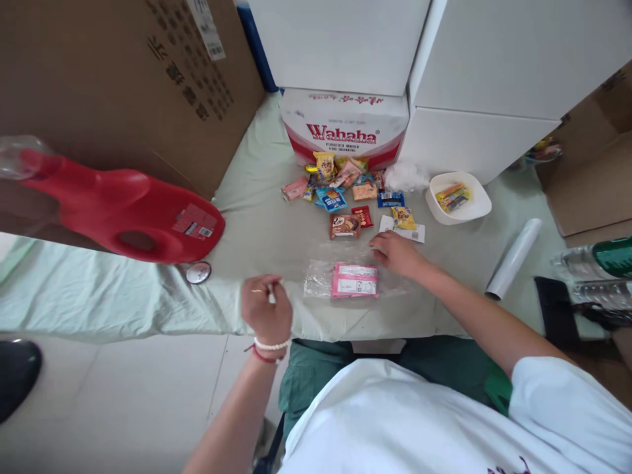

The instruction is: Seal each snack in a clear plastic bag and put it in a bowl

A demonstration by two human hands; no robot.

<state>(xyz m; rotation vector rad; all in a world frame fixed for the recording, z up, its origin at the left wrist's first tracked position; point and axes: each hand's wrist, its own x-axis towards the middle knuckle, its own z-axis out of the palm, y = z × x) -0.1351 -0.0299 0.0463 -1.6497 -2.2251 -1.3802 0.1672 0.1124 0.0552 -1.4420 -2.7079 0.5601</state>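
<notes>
A pink packet with white labels point(355, 281) lies on the table near its front edge, inside or under a clear plastic bag point(316, 280). My right hand point(395, 252) is at the bag's upper right, fingers bent together on its edge. To the left of the bag, my left hand point(266, 308) is raised near the table edge with its fingers curled in; nothing shows in it. Just beyond the bag lie a brown snack packet point(344, 226), a red packet point(363, 215) and a yellow packet point(403, 218) on a white card point(417, 233).
Several more snack packets point(332, 198) are heaped before a Wahaba-style white and red carton point(345, 125). A white bowl point(481, 206) holds yellow packets. A red jug point(148, 210) lies at left near a round badge point(198, 272). At right are a white roll point(514, 258) and bottles point(612, 257).
</notes>
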